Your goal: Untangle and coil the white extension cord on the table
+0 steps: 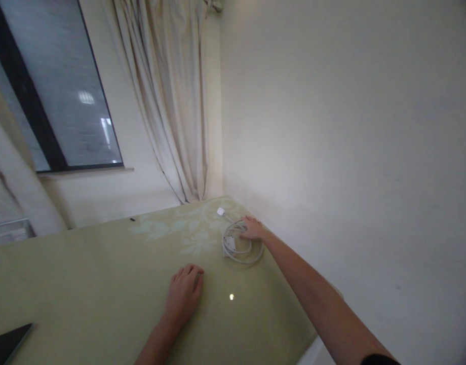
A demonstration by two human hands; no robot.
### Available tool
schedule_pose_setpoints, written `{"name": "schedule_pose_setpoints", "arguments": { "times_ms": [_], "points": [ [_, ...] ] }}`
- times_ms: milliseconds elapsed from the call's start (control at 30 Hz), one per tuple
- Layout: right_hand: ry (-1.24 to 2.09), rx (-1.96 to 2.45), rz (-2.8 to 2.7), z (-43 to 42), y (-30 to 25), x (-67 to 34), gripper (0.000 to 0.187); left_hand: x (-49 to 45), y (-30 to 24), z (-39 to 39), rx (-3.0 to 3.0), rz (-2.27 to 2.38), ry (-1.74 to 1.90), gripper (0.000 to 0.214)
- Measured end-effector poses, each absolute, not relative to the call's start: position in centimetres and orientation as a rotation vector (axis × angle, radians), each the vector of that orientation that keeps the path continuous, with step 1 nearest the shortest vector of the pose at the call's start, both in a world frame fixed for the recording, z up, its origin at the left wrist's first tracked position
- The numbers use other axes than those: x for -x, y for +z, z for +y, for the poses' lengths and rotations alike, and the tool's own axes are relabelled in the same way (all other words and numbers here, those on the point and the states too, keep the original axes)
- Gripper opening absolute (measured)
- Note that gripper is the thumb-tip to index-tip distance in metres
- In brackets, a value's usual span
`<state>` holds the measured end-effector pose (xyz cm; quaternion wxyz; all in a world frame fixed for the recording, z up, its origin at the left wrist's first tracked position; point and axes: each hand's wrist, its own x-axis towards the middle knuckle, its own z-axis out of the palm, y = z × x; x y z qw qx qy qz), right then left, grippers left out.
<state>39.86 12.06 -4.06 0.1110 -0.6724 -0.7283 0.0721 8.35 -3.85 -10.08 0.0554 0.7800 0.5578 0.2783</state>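
Observation:
A white power strip (230, 243) lies on the table near its far right corner, with its cable (251, 261) looped loosely around and over it. The plug (221, 211) at the cable's end rests just beyond the coil. Across the coil's right side reaches my right hand (251, 228), fingers stretched and thumb apart, touching or just above the loops. My left hand (185, 290) rests on the tabletop nearer to me, left of the coil. Its fingers are loosely bent with a gap to the thumb, and nothing shows in it.
The pale green table (104, 284) has a glossy cover with a leaf pattern and meets the wall (350, 152) on the right. A small black item (132, 219) lies near the far edge. A dark flat object (8, 344) sits at lower left. Curtains (172, 101) hang behind.

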Motion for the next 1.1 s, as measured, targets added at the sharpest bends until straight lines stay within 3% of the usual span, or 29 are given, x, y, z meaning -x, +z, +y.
{"name": "schedule_pose_setpoints", "arguments": {
  "times_ms": [267,567,700,800,1100],
  "points": [
    [0.201,1.989,-2.279,13.7,-4.1,-40.0,0.092,-8.3,-10.1,-3.8,-2.344,1.683,0.857,0.027],
    [0.349,1.939,-2.447,13.8,-3.2,-38.5,0.042,-8.4,-9.9,-3.4,-2.248,1.631,0.938,0.026],
    [0.513,1.957,-2.465,12.7,-2.4,-37.7,0.037,-8.3,-9.8,-3.4,-2.18,1.607,0.99,0.026],
    [0.618,1.934,-2.453,11.7,-1.0,-37.5,0.037,-7.9,-9.9,-3.1,-2.076,1.592,1.075,0.026],
    [0.774,1.467,-2.249,9.8,7.0,-36.4,0.008,-7.8,-8.6,-0.7,-1.641,1.479,1.346,0.051]
  ]
}}
